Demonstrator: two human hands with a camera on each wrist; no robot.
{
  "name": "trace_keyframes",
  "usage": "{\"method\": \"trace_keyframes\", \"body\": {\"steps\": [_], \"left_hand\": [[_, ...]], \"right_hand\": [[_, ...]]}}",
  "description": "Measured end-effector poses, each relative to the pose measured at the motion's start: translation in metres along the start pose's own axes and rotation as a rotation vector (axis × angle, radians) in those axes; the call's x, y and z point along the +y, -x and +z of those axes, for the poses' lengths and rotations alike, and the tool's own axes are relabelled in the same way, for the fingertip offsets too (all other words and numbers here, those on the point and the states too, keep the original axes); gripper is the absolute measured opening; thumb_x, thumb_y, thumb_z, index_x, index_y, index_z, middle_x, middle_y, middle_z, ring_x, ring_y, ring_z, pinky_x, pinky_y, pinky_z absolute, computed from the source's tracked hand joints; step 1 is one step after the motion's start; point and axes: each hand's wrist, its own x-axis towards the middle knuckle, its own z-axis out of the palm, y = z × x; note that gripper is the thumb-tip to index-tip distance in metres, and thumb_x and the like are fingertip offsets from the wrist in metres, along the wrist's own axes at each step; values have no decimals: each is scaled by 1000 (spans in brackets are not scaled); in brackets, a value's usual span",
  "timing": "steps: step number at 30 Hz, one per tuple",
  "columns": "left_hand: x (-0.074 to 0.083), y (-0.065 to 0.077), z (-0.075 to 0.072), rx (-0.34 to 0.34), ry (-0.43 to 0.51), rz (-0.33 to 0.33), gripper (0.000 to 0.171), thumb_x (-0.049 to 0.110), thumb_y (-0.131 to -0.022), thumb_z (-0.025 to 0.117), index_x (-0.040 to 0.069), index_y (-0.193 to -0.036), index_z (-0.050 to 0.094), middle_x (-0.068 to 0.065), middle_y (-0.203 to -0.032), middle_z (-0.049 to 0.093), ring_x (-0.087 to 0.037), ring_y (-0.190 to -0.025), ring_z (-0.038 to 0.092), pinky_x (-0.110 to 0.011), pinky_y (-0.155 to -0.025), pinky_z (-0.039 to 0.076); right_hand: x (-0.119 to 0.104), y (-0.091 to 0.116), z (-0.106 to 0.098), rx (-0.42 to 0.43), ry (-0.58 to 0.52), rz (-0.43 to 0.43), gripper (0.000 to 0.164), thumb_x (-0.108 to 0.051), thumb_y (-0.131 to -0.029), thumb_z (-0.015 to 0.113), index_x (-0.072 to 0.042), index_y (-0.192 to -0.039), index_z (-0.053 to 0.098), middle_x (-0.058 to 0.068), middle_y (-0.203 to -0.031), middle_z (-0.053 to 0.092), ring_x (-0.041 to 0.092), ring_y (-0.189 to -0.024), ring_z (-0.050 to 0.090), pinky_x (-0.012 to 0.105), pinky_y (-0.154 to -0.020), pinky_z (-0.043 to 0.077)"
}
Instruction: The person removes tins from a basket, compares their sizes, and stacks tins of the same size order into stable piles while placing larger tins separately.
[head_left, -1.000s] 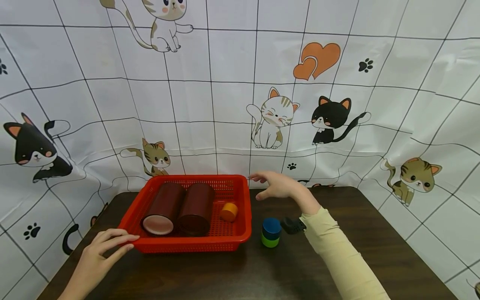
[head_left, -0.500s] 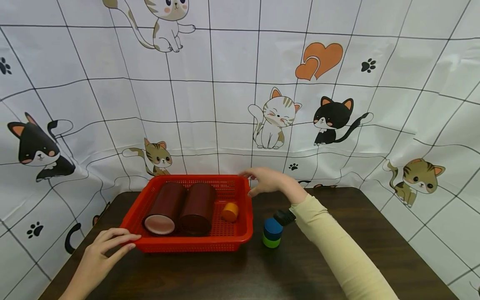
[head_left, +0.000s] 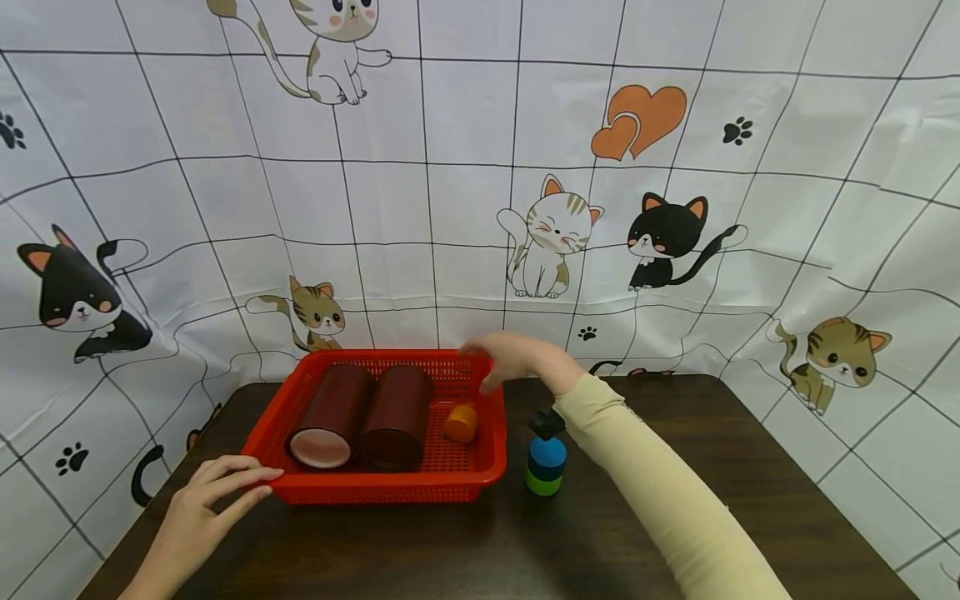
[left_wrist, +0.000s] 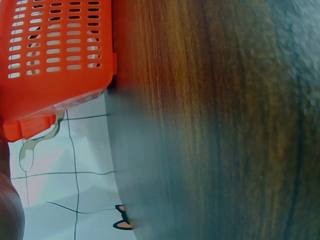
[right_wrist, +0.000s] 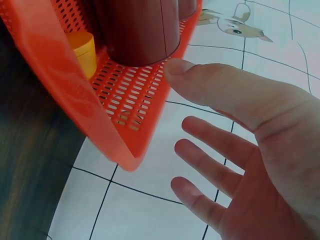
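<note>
Red basket — maroon cylinders — white cat-print backdrop.

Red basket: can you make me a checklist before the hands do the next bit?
1. Red basket flat on the table: ok.
2. Left hand at its near left corner: ok.
3. Left hand's hold firm: cannot tell.
4. Right hand gripping the far right corner: not ok, fingers spread.
5. Two brown cylinders and the orange one inside: ok.
6. Blue-and-green cylinder apart from the basket: ok.
</note>
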Motion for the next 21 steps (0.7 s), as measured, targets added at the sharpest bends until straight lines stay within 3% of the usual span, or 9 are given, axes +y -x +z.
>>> {"method": "trace_keyframes", "body": {"steps": [14,21], "left_hand": [[-2,-2,-1,-11,0,11,49,-4,-68,84,30,-103,77,15,-105,60,10,-104,42,-7,-87,31],[0,0,-2,4,18,16,48,-4,-67,84,29,-102,78,13,-103,61,10,-102,43,-6,-86,32]], "right_hand": [[-17,-27,5,-15,-50,-32,67,-10,-86,76,-10,-146,47,14,-150,48,32,-141,43,45,-114,38],[-18,-33,21,19,-138,-33,71,-7,-84,77,-11,-147,46,14,-151,47,32,-141,43,47,-113,39]]}}
